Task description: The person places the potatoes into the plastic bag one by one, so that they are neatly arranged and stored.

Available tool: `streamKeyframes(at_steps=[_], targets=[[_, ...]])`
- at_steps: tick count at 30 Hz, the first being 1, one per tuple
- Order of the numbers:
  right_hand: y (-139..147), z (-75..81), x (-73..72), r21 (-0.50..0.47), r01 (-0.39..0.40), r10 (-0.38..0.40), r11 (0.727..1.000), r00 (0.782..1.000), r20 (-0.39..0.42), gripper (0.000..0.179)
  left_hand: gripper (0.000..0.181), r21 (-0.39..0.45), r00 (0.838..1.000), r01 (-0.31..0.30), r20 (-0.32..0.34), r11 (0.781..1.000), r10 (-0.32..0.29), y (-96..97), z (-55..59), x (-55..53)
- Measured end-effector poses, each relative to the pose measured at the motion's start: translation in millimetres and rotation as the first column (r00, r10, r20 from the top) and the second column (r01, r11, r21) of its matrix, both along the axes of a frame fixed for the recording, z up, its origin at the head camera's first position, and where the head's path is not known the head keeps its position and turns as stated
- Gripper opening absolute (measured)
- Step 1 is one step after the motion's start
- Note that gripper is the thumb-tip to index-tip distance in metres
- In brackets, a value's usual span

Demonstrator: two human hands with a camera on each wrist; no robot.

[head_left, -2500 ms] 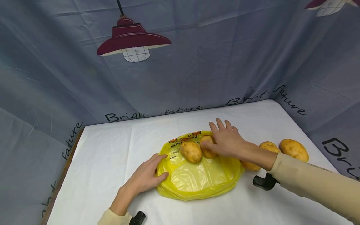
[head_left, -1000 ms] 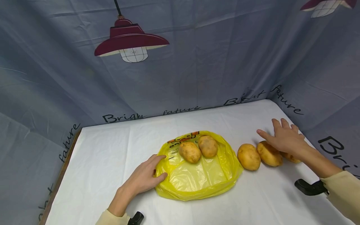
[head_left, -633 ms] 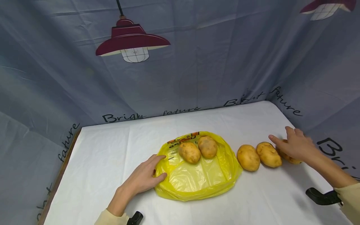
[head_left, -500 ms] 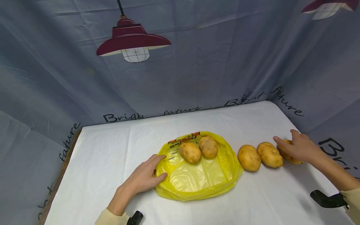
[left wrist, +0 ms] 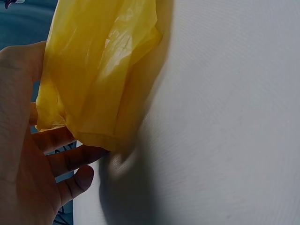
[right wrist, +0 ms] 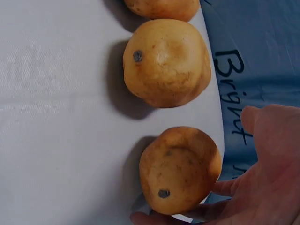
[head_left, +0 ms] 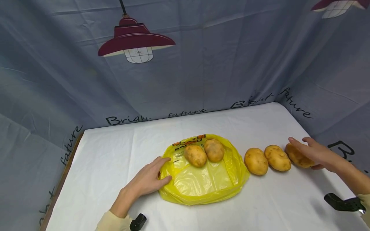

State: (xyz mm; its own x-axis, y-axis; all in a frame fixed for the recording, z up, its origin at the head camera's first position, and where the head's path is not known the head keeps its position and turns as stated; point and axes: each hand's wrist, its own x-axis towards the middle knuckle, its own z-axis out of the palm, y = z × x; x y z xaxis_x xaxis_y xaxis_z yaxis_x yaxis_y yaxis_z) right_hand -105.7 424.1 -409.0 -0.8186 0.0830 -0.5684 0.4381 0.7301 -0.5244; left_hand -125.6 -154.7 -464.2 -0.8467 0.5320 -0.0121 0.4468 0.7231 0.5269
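Note:
My left hand holds the left rim of a yellow plastic bag, thumb and fingers hooked over its edge. The left wrist view shows the bag's side between thumb and fingers. Inside the spread bag lie two potatoes, one on the left and one on the right. My right hand reaches around the far-right potato. In the right wrist view its fingers are at that potato's far side, while the thumb stands apart from it.
Between bag and right hand sit two more potatoes, one close to the bag and another beside it. A white cloth covers the table. Grey-blue curtains with printed lamps and lettering hang behind and at the sides.
My right hand has let go of the right potato inside the bag and moved right, down to the far-right potato on the table. My left hand has stayed at the bag's rim.

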Motion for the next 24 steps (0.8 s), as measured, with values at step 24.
streamKeyframes(at_steps=[24], targets=[[8, -4.0, -2.7, -0.142, 0.093, -0.081, 0.985, 0.993, 0.087, 0.109, 0.062, -0.015, 1.0, 0.019, 0.011, 1.0, -0.019, 0.6, 4.4, -10.7]])
